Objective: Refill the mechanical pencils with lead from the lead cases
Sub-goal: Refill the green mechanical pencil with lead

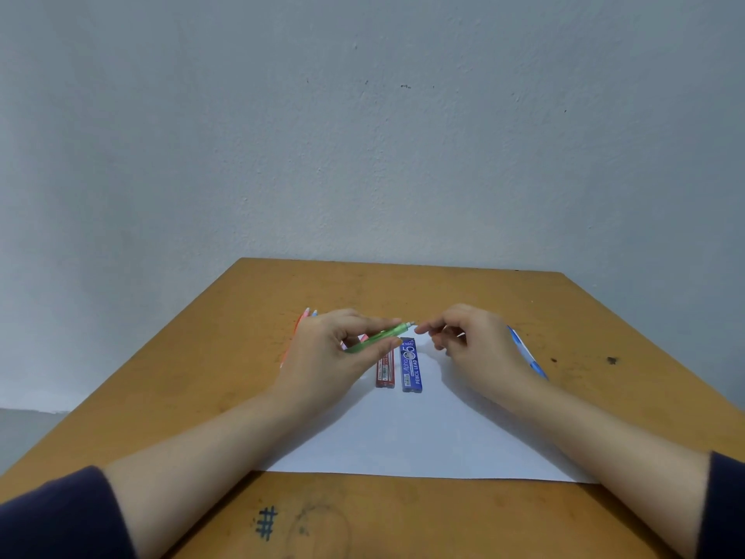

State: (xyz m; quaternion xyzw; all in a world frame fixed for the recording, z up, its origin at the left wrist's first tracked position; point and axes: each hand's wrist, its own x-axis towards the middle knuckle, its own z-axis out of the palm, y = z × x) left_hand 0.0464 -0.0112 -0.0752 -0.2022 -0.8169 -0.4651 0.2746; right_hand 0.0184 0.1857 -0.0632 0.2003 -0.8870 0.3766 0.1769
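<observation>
Head view, single frame.

Left sleeve (60, 514): dark, pushed up the forearm, at the near left corner of the wooden desk (443, 292).

Just behind and left of the left hand (334, 353): an orange mechanical pencil (292, 340) lies on the desk, mostly hidden by the hand. A light-blue tip (315, 313) of another pencil shows beside it.

Left hand: fingers curled, thumb and fingers gripping the green mechanical pencil (379, 336) about mid-barrel. The pencil is held off the paper, tilted, with its far end pointing up and right toward the right hand.

Under and between the two hands: white sheet of paper (403, 437). On it lie the red lead case (385, 371), partly covered by the left thumb, and the blue lead case (411, 367), printed "PENCIL LEAD" and "0.5". The cases are side by side, nearly touching, long axes running away from the person.

Right hand (475, 344): fingers curled, thumb and forefinger brought together, fingertips (421, 328) just beside the green pencil's raised end. Cannot tell whether anything is pinched between them; too small to resolve.

Behind and right of the right hand: a blue mechanical pencil (528, 355) lies at the paper's right edge, partly hidden by the wrist.

Right sleeve (725, 498): dark, at the frame's right edge.

Near desk edge, below the left forearm: an inked hash mark (267, 522).
</observation>
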